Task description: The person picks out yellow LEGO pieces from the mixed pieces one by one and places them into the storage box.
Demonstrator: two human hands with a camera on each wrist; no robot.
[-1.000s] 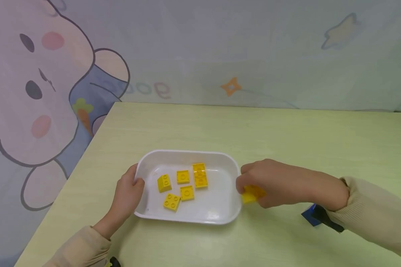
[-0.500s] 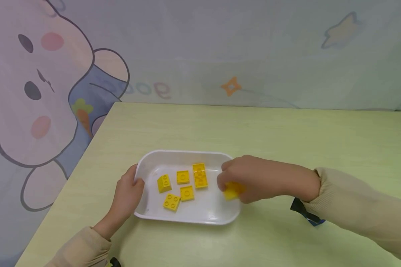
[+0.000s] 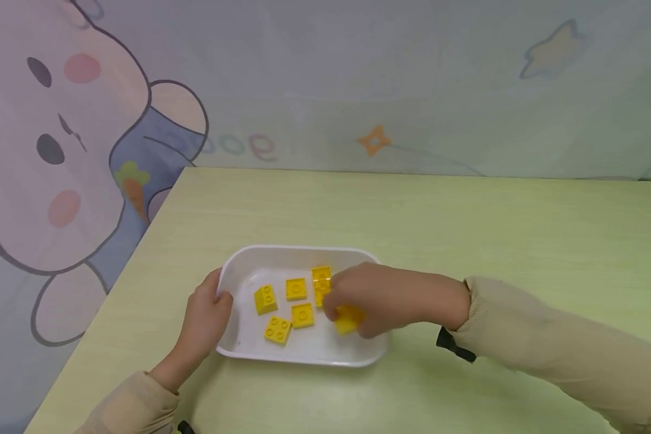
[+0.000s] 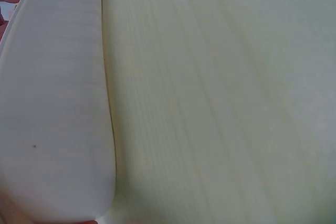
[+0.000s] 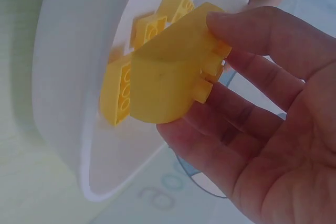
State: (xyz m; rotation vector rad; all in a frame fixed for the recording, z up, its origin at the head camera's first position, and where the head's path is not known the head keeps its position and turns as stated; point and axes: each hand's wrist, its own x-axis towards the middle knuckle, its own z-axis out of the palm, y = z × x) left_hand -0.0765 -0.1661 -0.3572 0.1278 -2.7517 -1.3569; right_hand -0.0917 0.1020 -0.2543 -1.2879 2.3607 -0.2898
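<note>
A white tray (image 3: 325, 355) sits on the table, and my left hand (image 3: 207, 313) grips its left rim with the thumb inside. Over the right half of the tray, my right hand (image 3: 377, 298) pinches a yellow toy brick (image 3: 348, 319). Seen from the right wrist, this brick (image 5: 173, 66) has a rounded side and studs facing the palm, with thumb and fingers around it. Several other yellow bricks lie in the tray: a sloped one (image 3: 266, 299), a four-stud one (image 3: 278, 330), upturned square ones, and a longer upturned brick (image 3: 321, 280) partly hidden by the right hand.
The pale wooden table (image 3: 439, 223) extends behind and right of the tray. A printed cloth (image 3: 304, 72) with a cartoon animal hangs along the back and left. A black strap (image 3: 456, 345) shows below the right sleeve.
My right hand has moved left with the yellow brick, from beside the tray's right end to over its inside. My left hand keeps its grip on the rim.
</note>
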